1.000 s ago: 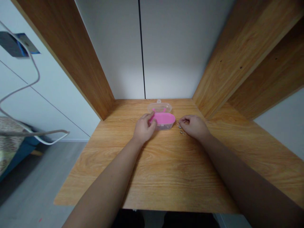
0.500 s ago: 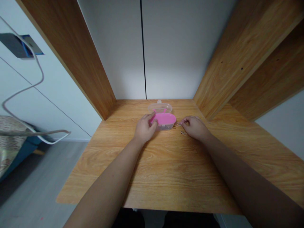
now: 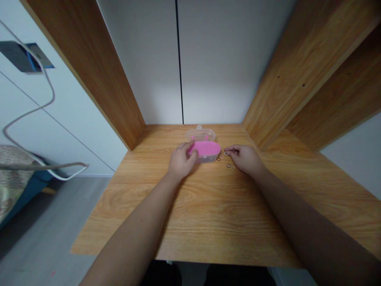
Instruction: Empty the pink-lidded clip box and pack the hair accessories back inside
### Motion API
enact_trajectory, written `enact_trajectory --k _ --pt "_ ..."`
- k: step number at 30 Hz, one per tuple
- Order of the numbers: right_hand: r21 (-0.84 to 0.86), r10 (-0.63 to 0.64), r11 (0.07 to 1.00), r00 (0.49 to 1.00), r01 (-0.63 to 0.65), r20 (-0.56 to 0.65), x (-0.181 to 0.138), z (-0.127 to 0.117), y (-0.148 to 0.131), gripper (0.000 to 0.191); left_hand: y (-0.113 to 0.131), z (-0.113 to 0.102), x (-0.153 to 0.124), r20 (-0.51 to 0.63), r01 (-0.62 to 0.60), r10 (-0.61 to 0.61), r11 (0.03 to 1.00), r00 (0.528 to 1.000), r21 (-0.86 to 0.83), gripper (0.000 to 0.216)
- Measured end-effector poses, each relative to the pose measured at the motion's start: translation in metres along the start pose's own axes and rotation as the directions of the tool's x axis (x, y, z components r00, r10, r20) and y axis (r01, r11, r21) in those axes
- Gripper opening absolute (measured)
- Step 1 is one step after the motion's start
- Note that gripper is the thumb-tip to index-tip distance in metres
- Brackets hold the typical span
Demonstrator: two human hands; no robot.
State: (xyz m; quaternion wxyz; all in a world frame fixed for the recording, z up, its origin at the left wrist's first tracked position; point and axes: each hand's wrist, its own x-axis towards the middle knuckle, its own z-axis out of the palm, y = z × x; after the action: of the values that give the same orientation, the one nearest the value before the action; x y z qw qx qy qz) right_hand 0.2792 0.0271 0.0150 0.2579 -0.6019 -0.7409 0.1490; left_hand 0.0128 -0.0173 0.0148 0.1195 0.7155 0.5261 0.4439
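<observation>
A small oval box [image 3: 206, 150] with a pink inside and a clear hinged lid [image 3: 200, 134] stands open at the back of the wooden desk [image 3: 208, 214]. My left hand [image 3: 181, 162] grips the box's left end, fingers curled round it. My right hand [image 3: 244, 159] rests on the desk just right of the box, fingertips pinched together on something too small to name. Several small metal rings [image 3: 228, 165] lie on the wood between the box and that hand.
Wooden side panels [image 3: 98, 67] rise left and right of the desk, with a white wall behind. A grey cable [image 3: 35, 107] loops in the air at the left above the floor. A patterned cushion [image 3: 12, 174] shows at the far left edge.
My right hand has shifted slightly right and back from the box, uncovering more of the small rings. My left hand stays on the box.
</observation>
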Motion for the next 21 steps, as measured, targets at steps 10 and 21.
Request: enact_trajectory --k 10,21 --pt "-0.180 -0.056 0.982 0.998 0.051 -0.022 -0.0010 -0.0009 0.0024 0.025 -0.0004 0.0007 -0.0007 -0.024 -0.003 0.004 1.000 1.000 0.016 0.043" --pt "-0.218 -0.208 0.956 0.978 0.197 -0.026 -0.0058 0.0073 -0.0027 0.028 0.0008 -0.0001 -0.0002 -0.030 0.000 0.001 1.000 1.000 0.027 0.043"
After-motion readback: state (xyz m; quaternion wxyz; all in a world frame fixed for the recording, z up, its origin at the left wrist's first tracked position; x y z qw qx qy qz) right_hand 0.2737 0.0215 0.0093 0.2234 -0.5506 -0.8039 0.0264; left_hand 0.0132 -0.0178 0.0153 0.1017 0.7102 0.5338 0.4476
